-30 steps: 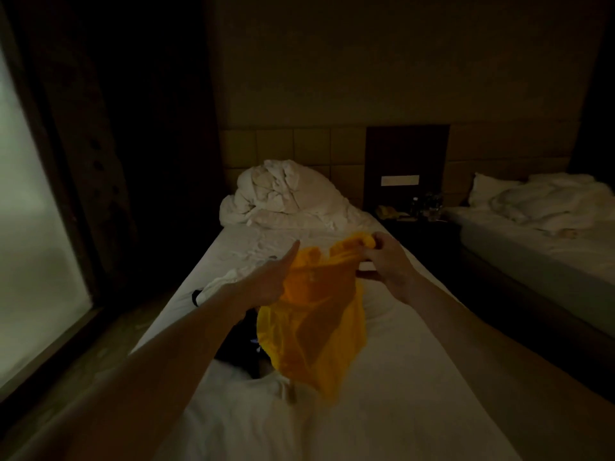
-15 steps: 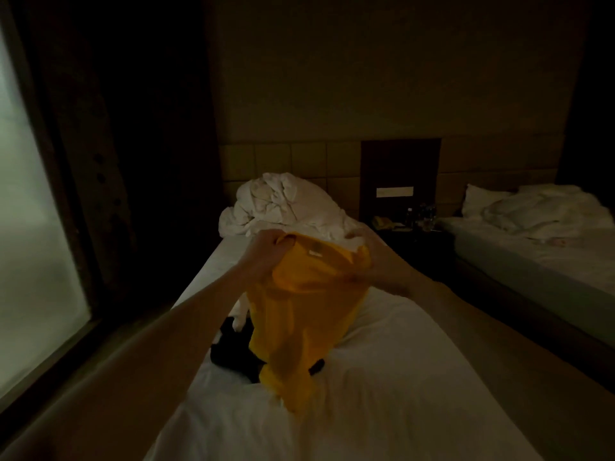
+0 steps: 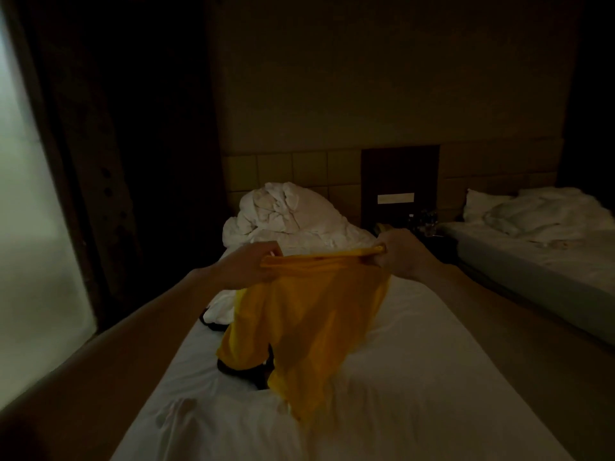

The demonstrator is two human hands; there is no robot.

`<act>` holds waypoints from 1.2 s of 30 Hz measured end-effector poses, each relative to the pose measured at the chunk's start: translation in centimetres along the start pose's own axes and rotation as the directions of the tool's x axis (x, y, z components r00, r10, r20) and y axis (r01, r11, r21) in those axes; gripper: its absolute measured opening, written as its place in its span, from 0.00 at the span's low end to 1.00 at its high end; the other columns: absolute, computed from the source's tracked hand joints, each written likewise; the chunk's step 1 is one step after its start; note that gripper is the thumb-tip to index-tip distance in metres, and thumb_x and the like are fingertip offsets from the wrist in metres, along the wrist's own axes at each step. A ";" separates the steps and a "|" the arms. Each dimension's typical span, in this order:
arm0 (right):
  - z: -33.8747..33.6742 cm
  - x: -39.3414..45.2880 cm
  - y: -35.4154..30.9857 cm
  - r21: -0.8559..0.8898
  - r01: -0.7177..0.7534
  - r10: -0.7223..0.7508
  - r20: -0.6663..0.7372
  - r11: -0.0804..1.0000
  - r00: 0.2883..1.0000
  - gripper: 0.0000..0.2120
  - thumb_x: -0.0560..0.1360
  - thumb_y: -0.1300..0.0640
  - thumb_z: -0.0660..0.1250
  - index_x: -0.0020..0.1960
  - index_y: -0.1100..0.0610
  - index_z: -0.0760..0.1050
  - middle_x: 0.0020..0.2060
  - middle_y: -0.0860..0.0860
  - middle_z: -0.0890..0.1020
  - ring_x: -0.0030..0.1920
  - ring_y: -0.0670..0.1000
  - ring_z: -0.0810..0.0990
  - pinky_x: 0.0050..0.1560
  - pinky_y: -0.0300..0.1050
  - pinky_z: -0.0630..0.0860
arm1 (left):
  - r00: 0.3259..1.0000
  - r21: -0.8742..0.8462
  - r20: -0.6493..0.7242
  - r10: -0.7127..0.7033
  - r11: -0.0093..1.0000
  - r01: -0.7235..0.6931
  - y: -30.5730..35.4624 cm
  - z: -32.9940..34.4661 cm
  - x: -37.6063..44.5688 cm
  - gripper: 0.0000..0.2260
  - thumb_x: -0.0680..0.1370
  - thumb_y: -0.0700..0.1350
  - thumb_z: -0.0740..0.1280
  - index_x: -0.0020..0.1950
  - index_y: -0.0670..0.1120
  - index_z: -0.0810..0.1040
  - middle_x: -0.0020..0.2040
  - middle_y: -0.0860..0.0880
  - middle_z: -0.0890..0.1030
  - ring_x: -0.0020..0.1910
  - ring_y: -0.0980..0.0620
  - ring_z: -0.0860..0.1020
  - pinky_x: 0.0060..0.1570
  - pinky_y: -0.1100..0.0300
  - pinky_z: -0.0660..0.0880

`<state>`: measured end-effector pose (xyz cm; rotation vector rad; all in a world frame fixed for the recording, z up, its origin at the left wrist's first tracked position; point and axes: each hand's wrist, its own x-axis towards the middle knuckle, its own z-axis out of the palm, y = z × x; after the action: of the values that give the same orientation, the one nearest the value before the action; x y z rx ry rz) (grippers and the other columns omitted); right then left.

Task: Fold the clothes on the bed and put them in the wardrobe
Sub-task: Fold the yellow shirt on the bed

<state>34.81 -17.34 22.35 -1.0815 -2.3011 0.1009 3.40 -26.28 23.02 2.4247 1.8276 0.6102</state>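
A yellow garment (image 3: 309,324) hangs in the air above the white bed (image 3: 416,377). My left hand (image 3: 246,267) grips its top edge at the left and my right hand (image 3: 399,257) pinches the top edge at the right, so the edge is stretched flat between them. The cloth drops down and its lower end reaches the sheet. Beneath it lies a dark garment (image 3: 243,367), partly hidden. A white garment (image 3: 219,311) lies just beyond, at the bed's left side.
A crumpled white duvet (image 3: 289,217) is heaped at the head of the bed. A dark nightstand (image 3: 422,227) with small items stands to the right, then a second bed (image 3: 539,257). A bright window (image 3: 33,244) fills the left wall.
My hands have moved apart and spread the yellow garment's top edge wide; earlier it was bunched between them. The view has tilted up a little.
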 end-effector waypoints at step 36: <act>-18.1 -2.7 -4.2 0.220 0.208 -0.027 -0.622 0.953 0.782 0.06 0.80 0.57 0.64 0.47 0.55 0.78 0.38 0.51 0.78 0.34 0.42 0.74 0.34 0.39 0.71 | 0.570 0.247 -0.807 0.156 0.965 0.086 12.2 -12.9 -1.2 0.07 0.81 0.41 0.55 0.55 0.46 0.71 0.52 0.49 0.73 0.46 0.42 0.76 0.42 0.48 0.73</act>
<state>43.06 -25.22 37.23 -0.6827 -1.6874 0.0145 10.02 -33.63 37.82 2.5323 2.2341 1.9066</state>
